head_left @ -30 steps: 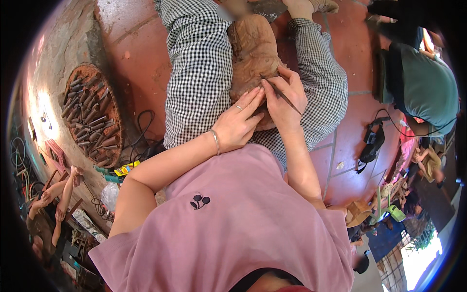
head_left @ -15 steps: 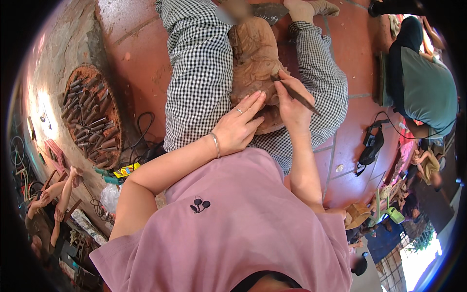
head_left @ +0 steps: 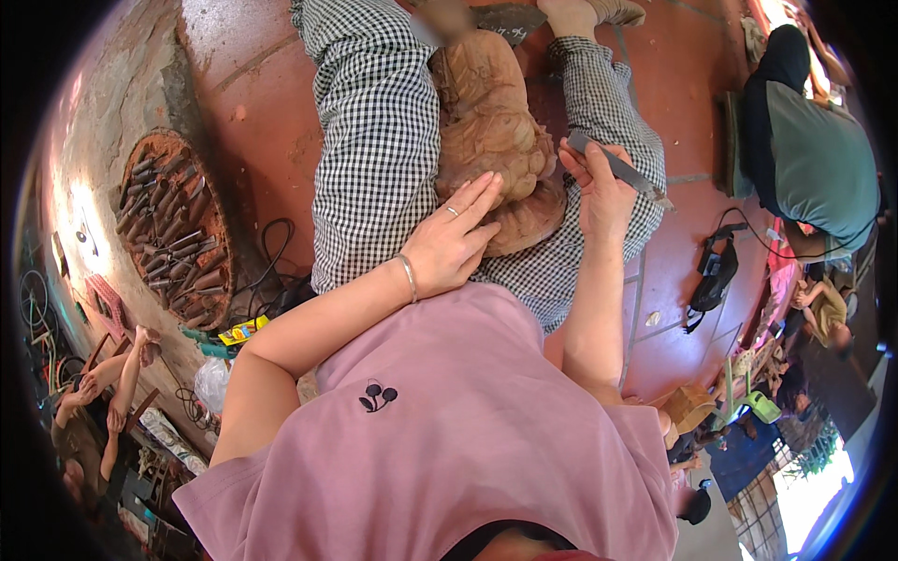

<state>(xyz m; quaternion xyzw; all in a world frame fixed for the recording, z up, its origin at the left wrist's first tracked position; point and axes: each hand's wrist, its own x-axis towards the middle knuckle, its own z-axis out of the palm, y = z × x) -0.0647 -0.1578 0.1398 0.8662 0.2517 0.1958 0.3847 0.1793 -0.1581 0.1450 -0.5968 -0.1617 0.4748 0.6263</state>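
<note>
The right hand [head_left: 603,192] has lifted its chisel [head_left: 619,170] off the carving [head_left: 491,140]; round tray [head_left: 173,229] seemingly holds chisels.

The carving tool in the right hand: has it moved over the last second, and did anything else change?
The right hand lifted the chisel off the wooden carving and drew it away to the right, still gripping it. The left hand stayed flat on the carving, which has not shifted on the lap.

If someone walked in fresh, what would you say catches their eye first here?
Probably the brown wooden carving lying between the checked trouser legs at top centre, with the left hand resting flat on it. Beside it, the right hand holds a metal chisel lifted off the wood. At far left sits a round tray of carving tools.
</note>
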